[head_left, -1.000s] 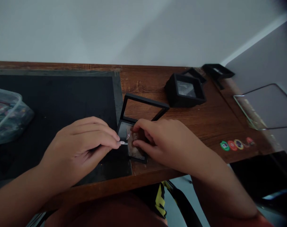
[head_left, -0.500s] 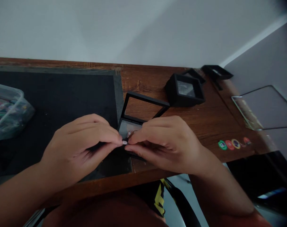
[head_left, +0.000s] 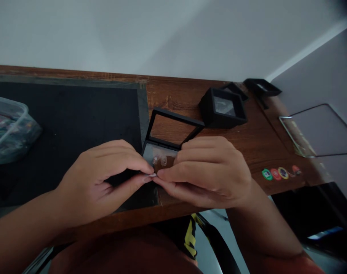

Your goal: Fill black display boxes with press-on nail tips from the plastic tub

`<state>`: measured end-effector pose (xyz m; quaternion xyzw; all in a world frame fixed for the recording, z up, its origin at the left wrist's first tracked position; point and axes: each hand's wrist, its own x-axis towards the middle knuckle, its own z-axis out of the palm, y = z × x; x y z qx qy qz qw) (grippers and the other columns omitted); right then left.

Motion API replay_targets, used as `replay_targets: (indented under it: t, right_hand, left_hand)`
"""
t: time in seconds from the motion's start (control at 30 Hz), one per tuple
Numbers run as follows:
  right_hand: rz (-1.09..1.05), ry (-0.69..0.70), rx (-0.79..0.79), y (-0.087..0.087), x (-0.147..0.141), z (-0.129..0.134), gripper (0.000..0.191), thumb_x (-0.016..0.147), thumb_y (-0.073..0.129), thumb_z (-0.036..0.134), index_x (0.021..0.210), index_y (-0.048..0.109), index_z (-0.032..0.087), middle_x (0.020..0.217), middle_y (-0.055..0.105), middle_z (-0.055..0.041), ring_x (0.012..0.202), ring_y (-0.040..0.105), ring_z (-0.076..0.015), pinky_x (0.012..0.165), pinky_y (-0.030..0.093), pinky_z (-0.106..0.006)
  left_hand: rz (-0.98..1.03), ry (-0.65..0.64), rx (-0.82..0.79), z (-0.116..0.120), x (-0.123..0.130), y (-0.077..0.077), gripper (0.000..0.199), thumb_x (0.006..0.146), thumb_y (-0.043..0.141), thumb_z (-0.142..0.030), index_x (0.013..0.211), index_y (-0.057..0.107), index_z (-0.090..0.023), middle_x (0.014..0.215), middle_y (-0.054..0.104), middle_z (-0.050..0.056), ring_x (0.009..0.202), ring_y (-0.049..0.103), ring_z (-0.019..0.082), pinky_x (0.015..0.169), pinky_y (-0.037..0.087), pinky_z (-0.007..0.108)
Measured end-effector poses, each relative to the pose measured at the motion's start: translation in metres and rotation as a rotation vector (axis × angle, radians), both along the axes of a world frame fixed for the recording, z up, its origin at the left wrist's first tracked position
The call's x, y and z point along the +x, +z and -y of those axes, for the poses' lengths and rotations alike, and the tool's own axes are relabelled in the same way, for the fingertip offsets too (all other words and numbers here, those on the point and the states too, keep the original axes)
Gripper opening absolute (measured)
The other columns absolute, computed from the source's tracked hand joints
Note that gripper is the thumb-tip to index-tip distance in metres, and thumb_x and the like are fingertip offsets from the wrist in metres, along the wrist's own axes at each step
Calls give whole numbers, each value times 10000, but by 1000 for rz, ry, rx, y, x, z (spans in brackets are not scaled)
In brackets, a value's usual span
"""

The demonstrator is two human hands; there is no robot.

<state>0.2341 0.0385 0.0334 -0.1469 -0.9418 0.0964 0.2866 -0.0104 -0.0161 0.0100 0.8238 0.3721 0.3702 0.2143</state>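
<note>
A small, shiny white piece (head_left: 152,175) sits between the fingertips of my two hands; its kind is too small to make out. My left hand (head_left: 104,179) pinches it between thumb and forefinger. From the other side my right hand (head_left: 210,171) closes thumb and forefinger at its right end, the other fingers curled in. Just behind the fingertips lies a black frame case (head_left: 176,123), its lid raised. Two small clear, glittering pieces (head_left: 163,160) rest on the transparent film in its lower half. My right hand covers that half's right side.
At the left, a clear plastic tub (head_left: 24,125) full of small packets stands on a black mat (head_left: 99,110). Black boxes (head_left: 223,108) sit at the back right of the wooden table (head_left: 253,144). Round coloured stickers (head_left: 276,174) and a thin metal frame (head_left: 297,140) are farther right.
Both hands have shifted slightly right, and their fingertips have drawn closer over the small white piece. More of the case's lower half and its two clear pieces now shows.
</note>
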Motion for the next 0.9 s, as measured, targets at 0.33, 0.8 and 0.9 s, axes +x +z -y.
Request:
replay_targets:
  t: [0.33, 0.8, 0.9]
  right_hand:
    - [-7, 9, -107, 6, -1, 4, 280, 982, 696, 168, 711, 666, 231, 648, 671, 58, 577, 567, -85, 591, 424, -278]
    - [403, -398, -314, 12, 6, 5, 179, 761, 667, 108, 627, 594, 201, 581, 582, 45, 529, 453, -103, 577, 233, -314]
    - [478, -458, -262, 7, 3, 3, 140, 759, 683, 142, 642, 646, 210, 602, 635, 20, 551, 484, -133, 585, 212, -321]
  left_hand:
    - [-92, -43, -58, -4, -2, 0, 72, 1052, 640, -228, 1100, 681, -261, 995, 783, -44, 922, 724, 113, 839, 570, 253]
    - [-354, 103, -163, -13, -10, -15, 276, 1040, 616, -438, 1224, 704, -253, 1245, 740, 52, 1197, 677, 287, 1030, 538, 471]
    - [-353, 98, -148, -14, -10, -16, 271, 1046, 606, -431, 1220, 698, -244, 1247, 734, 66, 1190, 673, 292, 1038, 523, 483]
